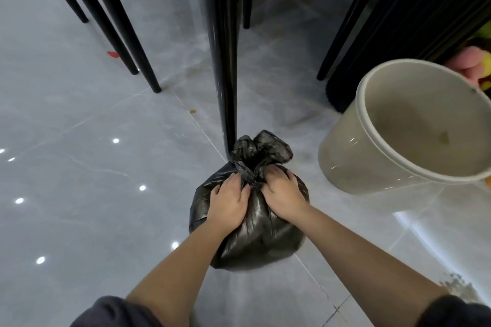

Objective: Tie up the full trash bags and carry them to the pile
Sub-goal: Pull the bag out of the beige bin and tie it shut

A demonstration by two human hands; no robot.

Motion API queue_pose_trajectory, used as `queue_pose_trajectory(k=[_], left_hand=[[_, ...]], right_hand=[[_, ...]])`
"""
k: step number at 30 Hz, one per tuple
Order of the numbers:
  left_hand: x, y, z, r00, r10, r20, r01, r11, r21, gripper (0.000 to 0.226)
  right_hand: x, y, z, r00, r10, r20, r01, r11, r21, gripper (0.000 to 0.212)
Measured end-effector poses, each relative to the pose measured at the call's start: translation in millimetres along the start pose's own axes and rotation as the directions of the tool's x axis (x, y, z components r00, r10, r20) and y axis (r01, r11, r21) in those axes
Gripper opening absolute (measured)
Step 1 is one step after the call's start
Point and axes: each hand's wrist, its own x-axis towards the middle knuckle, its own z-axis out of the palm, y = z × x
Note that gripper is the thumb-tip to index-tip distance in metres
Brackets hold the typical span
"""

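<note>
A full black trash bag point(261, 239) sits on the grey tiled floor in the middle of the view. Its top is gathered into a twisted neck point(251, 171), and the loose plastic fans out above it. My left hand point(228, 200) grips the neck from the left side. My right hand point(283, 188) grips it from the right, fingers curled into the plastic. Both hands rest on top of the bag's bulging body.
A beige waste bin point(353, 159) without a liner stands just right of the bag. A black table leg point(223, 61) rises right behind the bag. Black chair legs point(127, 34) stand to the left, a dark ribbed panel point(414, 21) and soft toys point(475, 64) to the right.
</note>
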Motion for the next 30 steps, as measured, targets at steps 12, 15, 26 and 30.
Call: queue_pose_trajectory(k=[12, 15, 26, 30], left_hand=[[17, 54, -97, 0.994, 0.106, 0.018, -0.102, 0.984, -0.148, 0.015], [24, 72, -116, 0.985, 0.062, 0.164, -0.031, 0.982, -0.186, 0.022], [22, 57, -134, 0.882, 0.268, 0.387, -0.376, 0.896, 0.236, 0.07], [30, 70, -122, 0.985, 0.12, 0.127, -0.127, 0.991, 0.046, 0.015]], right_hand=[[-5, -24, -32, 0.995, -0.089, 0.036, 0.05, 0.794, 0.605, 0.025], [-5, -42, -41, 0.985, -0.143, 0.094, 0.032, 0.69, 0.723, 0.026], [10, -30, -29, 0.991, -0.067, 0.119, -0.014, 0.816, 0.577, 0.028], [11, -29, -26, 0.984, -0.049, 0.17, -0.041, 0.871, 0.489, 0.028]])
